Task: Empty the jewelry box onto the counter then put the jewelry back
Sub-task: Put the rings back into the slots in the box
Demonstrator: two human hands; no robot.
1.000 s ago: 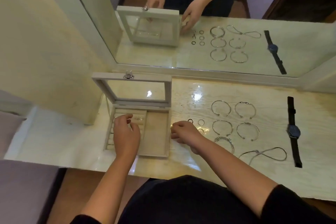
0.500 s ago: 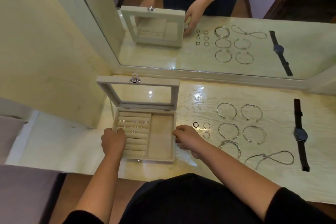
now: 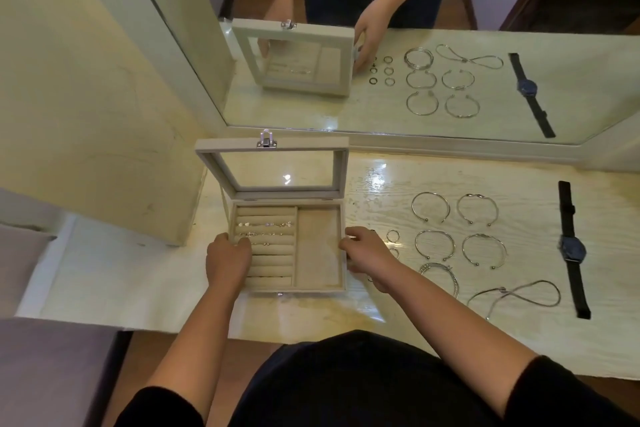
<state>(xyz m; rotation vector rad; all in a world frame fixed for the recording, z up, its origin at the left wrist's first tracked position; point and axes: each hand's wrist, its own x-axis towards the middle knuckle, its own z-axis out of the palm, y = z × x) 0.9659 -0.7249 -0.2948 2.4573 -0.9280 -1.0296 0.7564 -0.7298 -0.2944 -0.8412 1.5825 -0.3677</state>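
In the head view, the open jewelry box [image 3: 318, 250] sits left of centre on the counter [image 3: 381, 191], its glass lid [image 3: 273, 149] standing upright. Three of its ring rolls hold small pieces; the right compartment is bare. The left hand [image 3: 227, 262] curls its fingers over the box's left wall, and the right hand [image 3: 369, 253] grips the right wall. To the right lie four thin cuff bangles [image 3: 431, 193], one stacked bangle [image 3: 446, 270], one chain necklace [image 3: 501, 289] and one black watch [image 3: 573, 250]. Two rings [image 3: 387, 236] show beside the right hand, which may hide others.
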